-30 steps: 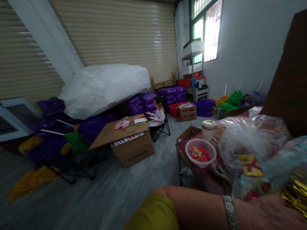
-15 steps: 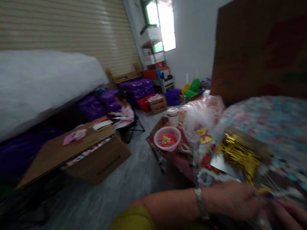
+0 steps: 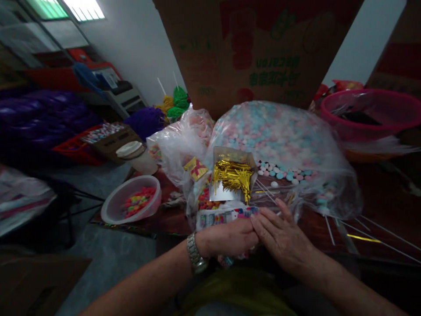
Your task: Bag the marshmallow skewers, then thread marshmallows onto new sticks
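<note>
Two bare hands are meeting over a cluttered worktop (image 3: 388,219), directly on the wearer's side of a shallow tray (image 3: 226,194) of gold ties (image 3: 235,173). The left hand (image 3: 232,237), wearing a metal watch (image 3: 194,253), is curling its fingers inward, while the right hand (image 3: 286,239) is laying its fingers narrowly together against it; whether either is gripping anything is staying hidden. A printed packet (image 3: 215,218) is lying just below the tray, its edge reaching the left hand, and small colourful pieces (image 3: 225,262) are showing beneath that hand. To the tray's right, pastel rounds (image 3: 289,175) are spilling from a large clear bag (image 3: 272,127), and thin pale sticks (image 3: 330,230) are lying bare farther out, beside a loose gold strip (image 3: 363,238). To its left, a translucent bowl (image 3: 113,208) is holding red, yellow and green pieces (image 3: 140,202). The handwork is apparently standing partway, with plentiful materials waiting loose: the ties are lying heaped in the tray, the nearby sticks are carrying nothing visible, and no completed piece is clearly showing at the hands, leaving its exact stage impossible to tell
</note>
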Motion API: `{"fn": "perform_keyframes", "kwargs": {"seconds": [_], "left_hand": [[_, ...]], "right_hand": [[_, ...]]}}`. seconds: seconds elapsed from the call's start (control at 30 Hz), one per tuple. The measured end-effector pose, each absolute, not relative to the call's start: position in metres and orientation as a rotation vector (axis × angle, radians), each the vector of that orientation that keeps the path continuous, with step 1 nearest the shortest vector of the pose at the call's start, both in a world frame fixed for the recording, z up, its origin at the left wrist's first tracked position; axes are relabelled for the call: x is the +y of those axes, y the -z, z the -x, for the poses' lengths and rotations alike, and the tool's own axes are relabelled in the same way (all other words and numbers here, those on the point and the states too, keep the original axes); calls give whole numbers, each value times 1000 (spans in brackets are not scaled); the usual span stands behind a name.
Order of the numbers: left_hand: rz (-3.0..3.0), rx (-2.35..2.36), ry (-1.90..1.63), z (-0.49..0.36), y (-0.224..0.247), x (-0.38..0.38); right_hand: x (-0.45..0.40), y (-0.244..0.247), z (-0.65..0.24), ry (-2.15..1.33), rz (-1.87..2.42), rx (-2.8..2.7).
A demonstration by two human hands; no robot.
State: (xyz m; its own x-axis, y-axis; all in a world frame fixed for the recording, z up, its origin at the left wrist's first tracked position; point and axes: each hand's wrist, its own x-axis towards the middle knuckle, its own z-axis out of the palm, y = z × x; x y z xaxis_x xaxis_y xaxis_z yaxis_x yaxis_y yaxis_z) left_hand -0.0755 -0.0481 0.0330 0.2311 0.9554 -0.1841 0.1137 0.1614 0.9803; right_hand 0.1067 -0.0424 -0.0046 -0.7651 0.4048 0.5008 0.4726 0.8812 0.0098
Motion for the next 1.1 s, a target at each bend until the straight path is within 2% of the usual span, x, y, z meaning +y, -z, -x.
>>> {"fn": "perform_keyframes", "kwargs": {"seconds": [0.07,0.1,0.2,0.3,0.4,0.47,0.5,0.6,0.67,0.83,1.1], "left_hand": [[-1524,1080,-576,75,-28,-53],[-1741,1058,-424,76,-27,-55],[-2522,1007,-81,79,-27,-59],[-2938,909,-139,84,-26,-61],[-2924,967,-462,92,-17,-65],[-2625,1145,-707,99,-10,-67],[-2394,1259,-818,102,-7,-68],[-1572,1518,-1039,108,-5,-67],[-1141,1552,-1082,107,-5,-64],[-828,1454,-1073,97,-2,-54],[-715,1503,-1151,109,0,-54]], "right_hand": [[-50,16,-108,60,670,-2621],[-53,21,-108,-112,718,-2635],[-63,30,-105,-1124,946,-2375],[-70,30,-97,-2007,938,-1797],[-62,25,-94,-2420,743,-1353],[-43,21,-101,-2278,834,-1386],[-30,20,-107,-2025,985,-1523],[11,26,-127,-984,1473,-1838],[31,35,-132,-653,1603,-1937],[54,49,-98,-471,1634,-2127],[68,35,-34,-314,1609,-2315]]}}
